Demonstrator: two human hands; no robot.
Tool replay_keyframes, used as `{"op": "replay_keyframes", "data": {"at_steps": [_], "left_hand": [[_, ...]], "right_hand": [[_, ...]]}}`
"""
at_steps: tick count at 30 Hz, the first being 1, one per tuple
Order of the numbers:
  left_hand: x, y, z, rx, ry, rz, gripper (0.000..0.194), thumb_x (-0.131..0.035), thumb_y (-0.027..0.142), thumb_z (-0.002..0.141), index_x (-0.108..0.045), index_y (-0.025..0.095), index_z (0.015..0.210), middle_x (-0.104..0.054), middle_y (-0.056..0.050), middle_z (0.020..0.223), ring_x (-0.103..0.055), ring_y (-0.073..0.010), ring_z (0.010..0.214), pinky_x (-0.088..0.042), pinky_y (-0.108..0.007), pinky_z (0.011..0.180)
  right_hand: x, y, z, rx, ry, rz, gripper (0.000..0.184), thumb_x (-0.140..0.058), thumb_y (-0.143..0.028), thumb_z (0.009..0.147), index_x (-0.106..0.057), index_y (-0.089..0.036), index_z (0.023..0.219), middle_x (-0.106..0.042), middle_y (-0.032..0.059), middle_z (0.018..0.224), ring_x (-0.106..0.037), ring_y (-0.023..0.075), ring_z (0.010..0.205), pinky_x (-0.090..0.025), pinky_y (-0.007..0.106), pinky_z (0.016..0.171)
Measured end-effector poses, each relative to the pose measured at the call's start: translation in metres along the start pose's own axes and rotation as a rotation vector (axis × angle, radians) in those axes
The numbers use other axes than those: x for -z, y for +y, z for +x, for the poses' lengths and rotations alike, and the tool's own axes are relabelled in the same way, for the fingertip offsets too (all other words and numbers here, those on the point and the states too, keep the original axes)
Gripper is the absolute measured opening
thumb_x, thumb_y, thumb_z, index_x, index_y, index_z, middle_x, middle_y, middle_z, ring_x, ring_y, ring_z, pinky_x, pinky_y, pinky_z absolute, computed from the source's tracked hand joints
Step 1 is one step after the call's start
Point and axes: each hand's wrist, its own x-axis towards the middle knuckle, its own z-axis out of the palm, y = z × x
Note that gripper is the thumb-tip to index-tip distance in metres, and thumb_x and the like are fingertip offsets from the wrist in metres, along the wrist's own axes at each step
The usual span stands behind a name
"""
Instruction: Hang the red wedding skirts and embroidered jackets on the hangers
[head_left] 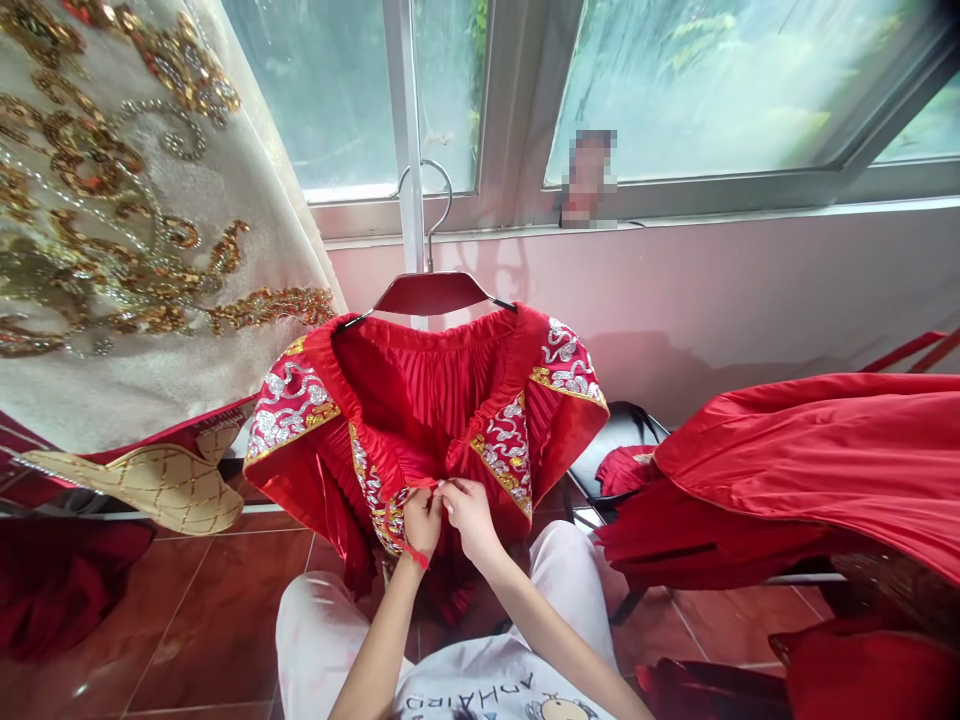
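A red pleated garment [420,400] with silver and gold embroidered panels hangs on a red hanger [431,290] in front of the window. My left hand [421,522] and my right hand [466,515] meet at its front opening, low in the middle. Both hands are closed in a pinch on a thin red tie or cord [424,483] at the garment's edge. A red string circles my left wrist. My knees in white trousers show below the hands.
A cream gown with gold beading [112,230] hangs at the left. Red satin fabric [817,460] is draped over a black chair [622,430] at the right. More red cloth lies on the red tiled floor [187,620]. A pink wall and window sill stand behind.
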Motion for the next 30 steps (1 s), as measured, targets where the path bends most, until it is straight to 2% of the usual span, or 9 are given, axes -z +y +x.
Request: {"op": "replay_keyframes", "data": {"at_steps": [4,7,10,15,18,20,24,28,30], "left_hand": [[0.003,0.016,-0.001,-0.042,-0.011,-0.001,0.027,-0.053,0.040,0.083,-0.069,0.017,0.080,-0.070,-0.009,0.082,-0.064,-0.0229,0.082,-0.051,-0.038,0.080],[0.008,0.034,0.002,-0.031,0.067,0.037,0.030,-0.058,0.041,0.082,-0.069,0.019,0.099,-0.071,-0.011,0.102,-0.063,-0.0260,0.102,-0.047,-0.043,0.094],[0.014,0.049,0.009,-0.005,0.107,0.140,0.029,-0.058,0.042,0.083,-0.071,0.021,0.097,-0.072,-0.009,0.095,-0.064,-0.0266,0.097,-0.046,-0.044,0.095],[0.020,0.063,0.017,-0.048,0.054,0.165,0.027,-0.051,0.037,0.089,-0.072,0.020,0.088,-0.073,-0.008,0.085,-0.065,-0.0234,0.085,-0.049,-0.039,0.085],[0.022,0.071,0.019,-0.157,0.065,0.164,0.023,-0.051,0.032,0.088,-0.070,0.020,0.082,-0.070,-0.007,0.083,-0.063,-0.0216,0.084,-0.049,-0.036,0.082],[0.024,0.077,0.022,-0.246,0.062,0.155,0.023,-0.051,0.029,0.089,-0.066,0.020,0.074,-0.067,-0.005,0.076,-0.060,-0.0186,0.077,-0.048,-0.032,0.075],[0.024,0.080,0.030,-0.279,0.067,0.145,0.029,-0.049,0.030,0.089,-0.060,0.020,0.065,-0.061,-0.002,0.066,-0.054,-0.0158,0.065,-0.044,-0.029,0.066],[0.024,0.075,0.037,-0.271,0.073,0.134,0.029,-0.047,0.033,0.089,-0.064,0.020,0.069,-0.063,-0.004,0.069,-0.057,-0.0190,0.074,-0.045,-0.031,0.072],[0.028,0.074,0.043,-0.257,0.063,0.124,0.029,-0.047,0.033,0.089,-0.065,0.020,0.071,-0.065,-0.005,0.072,-0.059,-0.0200,0.078,-0.046,-0.032,0.074]], "right_hand": [[-0.007,-0.025,-0.004,0.098,-0.014,0.002,0.026,-0.061,-0.040,0.065,-0.061,-0.014,0.060,-0.037,-0.0053,0.046,-0.027,0.0066,0.046,-0.018,0.023,0.044],[-0.008,-0.036,-0.007,0.123,-0.043,-0.001,0.027,-0.062,-0.041,0.066,-0.061,-0.014,0.061,-0.037,-0.0057,0.045,-0.027,0.0066,0.045,-0.018,0.023,0.043],[-0.009,-0.038,-0.009,0.091,-0.032,0.043,0.029,-0.064,-0.043,0.063,-0.056,-0.016,0.056,-0.035,-0.0067,0.045,-0.026,0.0058,0.045,-0.018,0.022,0.042],[-0.020,-0.048,-0.010,0.051,-0.004,0.163,0.028,-0.065,-0.039,0.058,-0.049,-0.017,0.052,-0.033,-0.0079,0.045,-0.022,0.0040,0.043,-0.015,0.022,0.042],[-0.027,-0.059,-0.014,0.074,0.011,0.231,0.025,-0.065,-0.037,0.060,-0.053,-0.016,0.054,-0.032,-0.0084,0.044,-0.021,0.0039,0.042,-0.014,0.023,0.042],[-0.031,-0.064,-0.019,0.113,0.012,0.258,0.025,-0.065,-0.036,0.062,-0.053,-0.016,0.055,-0.032,-0.0082,0.045,-0.021,0.0039,0.042,-0.015,0.022,0.042],[-0.035,-0.065,-0.023,0.184,0.016,0.234,0.027,-0.066,-0.037,0.065,-0.052,-0.016,0.055,-0.035,-0.0067,0.047,-0.023,0.0045,0.045,-0.019,0.022,0.044],[-0.040,-0.066,-0.010,0.232,0.008,0.157,0.028,-0.062,-0.040,0.068,-0.053,-0.016,0.057,-0.035,-0.0062,0.048,-0.026,0.0058,0.045,-0.022,0.023,0.045],[-0.040,-0.072,0.000,0.305,-0.023,0.040,0.028,-0.059,-0.040,0.071,-0.052,-0.017,0.057,-0.038,-0.0051,0.049,-0.030,0.0066,0.046,-0.025,0.023,0.047]]}}
